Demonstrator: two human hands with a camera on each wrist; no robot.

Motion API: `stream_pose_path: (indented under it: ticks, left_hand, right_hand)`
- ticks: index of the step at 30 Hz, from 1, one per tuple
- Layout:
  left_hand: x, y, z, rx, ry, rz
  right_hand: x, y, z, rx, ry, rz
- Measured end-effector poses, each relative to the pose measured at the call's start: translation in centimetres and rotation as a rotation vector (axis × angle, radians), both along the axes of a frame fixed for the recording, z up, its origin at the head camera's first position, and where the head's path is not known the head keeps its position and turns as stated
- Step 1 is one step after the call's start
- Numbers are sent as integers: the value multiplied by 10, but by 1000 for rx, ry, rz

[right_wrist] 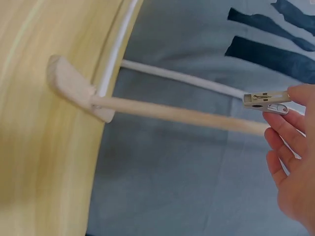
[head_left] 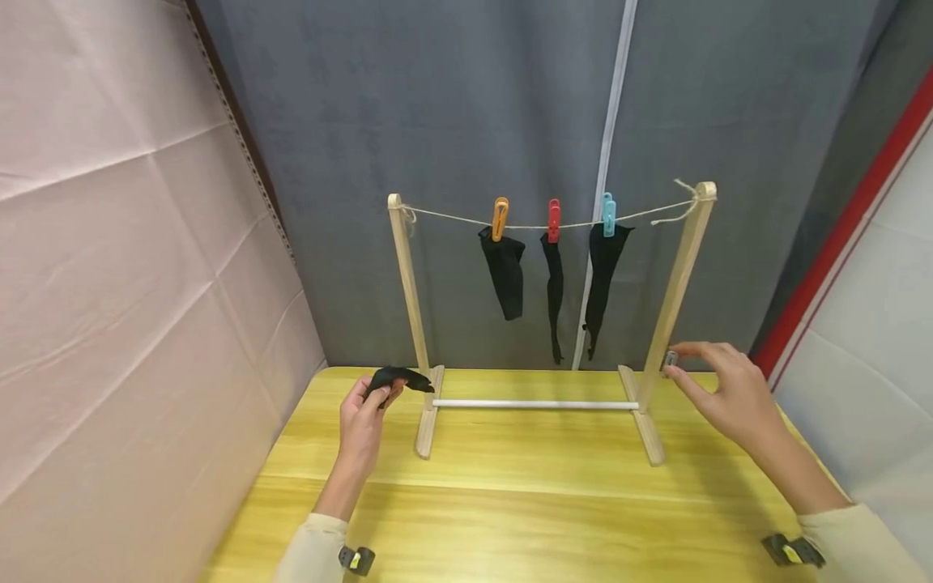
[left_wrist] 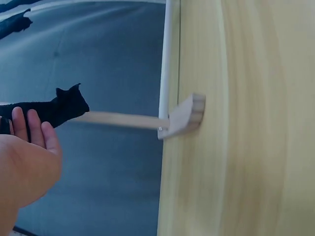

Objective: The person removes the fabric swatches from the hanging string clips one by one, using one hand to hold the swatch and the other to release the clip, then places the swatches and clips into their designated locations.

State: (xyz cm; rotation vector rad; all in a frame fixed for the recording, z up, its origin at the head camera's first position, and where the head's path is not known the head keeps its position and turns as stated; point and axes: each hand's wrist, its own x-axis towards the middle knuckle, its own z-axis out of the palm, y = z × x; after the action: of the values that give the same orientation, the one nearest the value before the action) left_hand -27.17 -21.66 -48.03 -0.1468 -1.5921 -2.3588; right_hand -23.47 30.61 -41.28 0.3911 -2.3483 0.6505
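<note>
My left hand pinches a piece of black cloth beside the rack's left post. In the left wrist view, the cloth's uneven free end sticks out past the fingertips. With thumb and fingers, my right hand holds a grey clothespin near the right post. On the string hang several-coloured pins: an orange clothespin, a red clothespin and a light-blue clothespin. Each grips a black cloth piece, the leftmost being the widest.
The wooden rack stands on a yellow wood-grain table, its feet joined by a white rod. A grey curtain is behind it. Pale sheets rise at the left, with a white, red-edged one on the right.
</note>
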Motion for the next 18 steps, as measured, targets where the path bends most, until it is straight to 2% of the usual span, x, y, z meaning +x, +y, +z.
stream_pose_path:
  ticks: [6,11,18]
  left_hand:
    - [0,-22,-10,-99,-119,22]
    - [0,-42,-18,-138,-202,48]
    - [2,-65,-31,-160,-249,29]
  right_hand:
    - [-3,24,-18,10,-35,-30]
    - [-4,44,-33,42,-114,-66]
    - [-6,66,-53,68,-209,-87]
